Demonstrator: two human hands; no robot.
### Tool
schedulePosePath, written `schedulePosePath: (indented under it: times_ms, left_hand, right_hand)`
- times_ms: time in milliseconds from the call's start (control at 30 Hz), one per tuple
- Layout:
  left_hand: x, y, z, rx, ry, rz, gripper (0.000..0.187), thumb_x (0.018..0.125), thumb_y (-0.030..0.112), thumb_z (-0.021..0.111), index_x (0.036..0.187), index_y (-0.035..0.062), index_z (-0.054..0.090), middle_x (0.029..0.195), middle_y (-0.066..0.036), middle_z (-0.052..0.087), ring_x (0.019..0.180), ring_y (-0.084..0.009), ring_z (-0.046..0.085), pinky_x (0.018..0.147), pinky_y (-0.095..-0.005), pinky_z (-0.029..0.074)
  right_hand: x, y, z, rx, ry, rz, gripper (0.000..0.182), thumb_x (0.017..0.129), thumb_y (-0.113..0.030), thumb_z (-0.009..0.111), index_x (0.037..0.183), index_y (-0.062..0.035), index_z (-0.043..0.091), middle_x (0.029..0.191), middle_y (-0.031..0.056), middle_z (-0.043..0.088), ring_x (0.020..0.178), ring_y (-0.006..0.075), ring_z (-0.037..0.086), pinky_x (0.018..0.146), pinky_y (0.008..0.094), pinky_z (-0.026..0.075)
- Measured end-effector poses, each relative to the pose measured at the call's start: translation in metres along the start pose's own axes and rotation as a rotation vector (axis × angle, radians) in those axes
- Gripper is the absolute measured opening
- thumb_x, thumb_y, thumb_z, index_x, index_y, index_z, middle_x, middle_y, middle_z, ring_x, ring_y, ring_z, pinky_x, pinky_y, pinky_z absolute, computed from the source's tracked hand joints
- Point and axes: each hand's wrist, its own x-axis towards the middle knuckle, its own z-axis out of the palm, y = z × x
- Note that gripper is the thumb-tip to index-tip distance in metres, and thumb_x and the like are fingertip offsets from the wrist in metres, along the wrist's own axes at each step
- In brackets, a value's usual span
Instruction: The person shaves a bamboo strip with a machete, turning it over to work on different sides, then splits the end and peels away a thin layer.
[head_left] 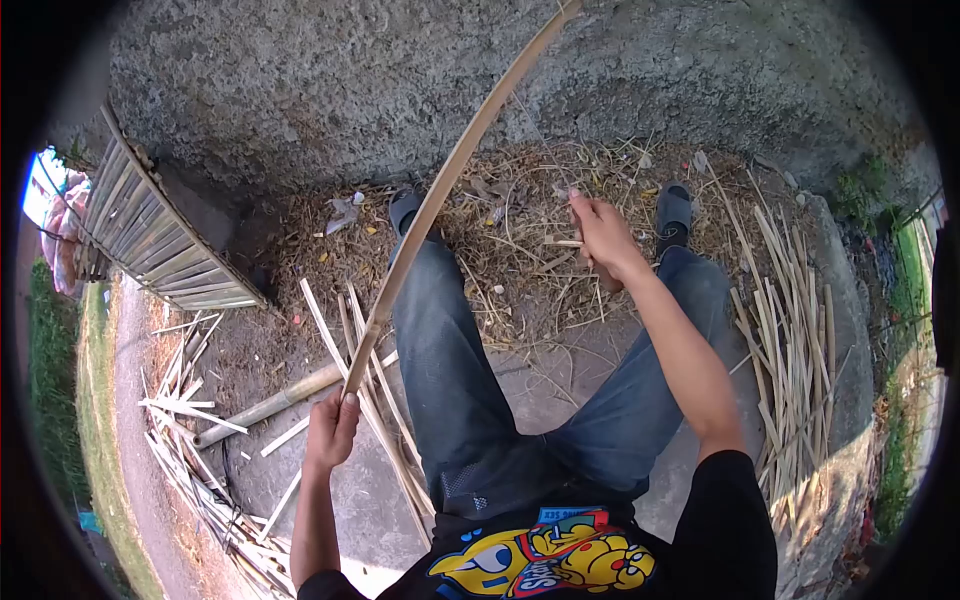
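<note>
A long, slightly curved bamboo strip (440, 190) rises from the lower left to the top edge. My left hand (332, 430) is closed round its lower end, beside my left thigh. In front of my right knee, my right hand (605, 240) is closed on a small tool; a short piece of its handle shows below the fingers, and the rest is hidden. A small light stub (568, 243) sticks out to the left of that hand. My right hand and the long strip are apart.
Split bamboo strips (790, 340) lie in a pile at the right, and more strips (215, 500) lie at the lower left. A bamboo pole (270, 403) rests on the ground. A slatted bamboo panel (160, 235) leans at the left. A rough wall (330, 90) stands ahead.
</note>
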Motion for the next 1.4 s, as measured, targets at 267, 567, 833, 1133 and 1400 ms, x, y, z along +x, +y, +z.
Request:
schedulePosePath:
  times_ms: [267,567,833,1133,1400]
  left_hand:
    - [0.059,0.024,-0.021,-0.015,0.637,0.384,0.035,0.109,0.029,0.045,0.084,0.0056,0.053,0.058,0.004,0.044,0.051,-0.0044,0.041,0.045,-0.0250,0.032]
    - [0.147,0.169,-0.079,-0.737,1.154,0.840,0.041,0.106,0.042,0.041,0.108,0.0026,0.051,0.097,-0.018,0.069,0.095,-0.0358,0.071,0.091,-0.0461,0.060]
    - [0.224,0.229,-0.052,-0.634,0.767,0.906,0.035,0.106,0.037,0.047,0.104,0.0034,0.055,0.088,-0.010,0.067,0.085,-0.0220,0.070,0.079,-0.0333,0.058]
    - [0.176,0.175,-0.021,0.270,0.267,0.345,0.039,0.104,0.033,0.055,0.088,-0.0010,0.065,0.060,-0.003,0.051,0.056,-0.0106,0.045,0.053,-0.0323,0.036]
    - [0.100,0.088,0.048,-0.033,-0.081,-0.020,0.042,0.104,0.034,0.054,0.078,0.0020,0.060,0.060,0.001,0.050,0.057,-0.0076,0.044,0.053,-0.0288,0.036]
  right_hand:
    - [-0.004,0.007,-0.016,0.442,0.084,-0.104,0.036,0.089,-0.032,0.075,0.079,-0.0077,0.051,0.062,-0.0010,0.050,0.045,0.0086,0.050,0.040,0.0280,0.043]
    - [-0.018,0.019,0.001,0.421,0.014,-0.246,0.028,0.089,-0.019,0.074,0.077,-0.0086,0.051,0.057,-0.0014,0.049,0.042,0.0071,0.048,0.040,0.0261,0.041]
    - [-0.016,0.029,0.005,0.420,0.030,-0.301,0.033,0.085,-0.020,0.079,0.087,-0.0075,0.049,0.064,-0.0004,0.051,0.041,0.0079,0.047,0.037,0.0262,0.039]
    - [-0.021,0.035,-0.001,0.566,0.108,-0.341,0.043,0.104,-0.047,0.050,0.097,-0.0044,0.050,0.065,0.0022,0.051,0.044,0.0105,0.050,0.039,0.0265,0.041]
    - [-0.050,0.023,0.030,-0.147,0.058,-0.671,0.045,0.103,-0.045,0.049,0.089,-0.0027,0.056,0.062,0.0101,0.059,0.052,0.0258,0.060,0.050,0.0401,0.045]
